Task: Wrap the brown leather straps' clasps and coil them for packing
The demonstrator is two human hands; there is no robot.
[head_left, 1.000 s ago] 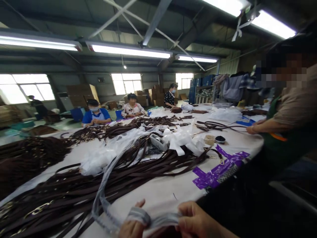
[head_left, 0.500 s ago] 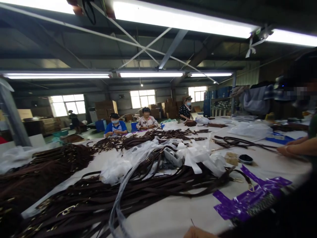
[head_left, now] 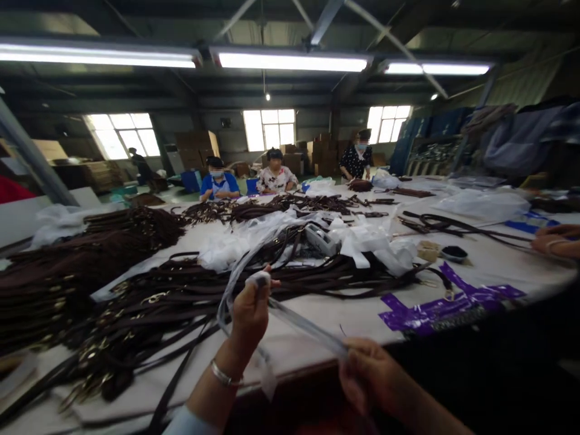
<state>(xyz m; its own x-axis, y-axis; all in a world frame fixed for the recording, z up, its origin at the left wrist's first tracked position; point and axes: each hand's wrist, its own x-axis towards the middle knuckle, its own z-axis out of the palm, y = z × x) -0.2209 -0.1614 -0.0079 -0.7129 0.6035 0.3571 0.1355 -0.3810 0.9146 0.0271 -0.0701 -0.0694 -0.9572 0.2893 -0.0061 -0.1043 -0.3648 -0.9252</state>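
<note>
A long strip of translucent plastic film (head_left: 308, 324) stretches between my two hands over the table's front edge. My left hand (head_left: 251, 311), with a silver bracelet at the wrist, is closed around the strip and a bunched whitish bit of it near the fingertips. Lower and to the right, my right hand (head_left: 374, 368) grips the other end, and some film hangs below its fingers. Beyond my left hand, the film arcs toward a heap of crumpled white plastic (head_left: 367, 238). Dark brown straps (head_left: 317, 278) with gold-coloured metal clasps lie just behind the hands.
A thick stack of brown straps (head_left: 90, 266) fills the left side. Purple tape (head_left: 435, 308) covers part of the front edge at right, near a small dark dish (head_left: 454, 254). A co-worker's hand (head_left: 555, 238) reaches in from the right; other people sit or stand across the table.
My view has tipped downward. Both hands have come up into view with the plastic strip stretched between them; earlier only part of one hand showed at the bottom edge.
</note>
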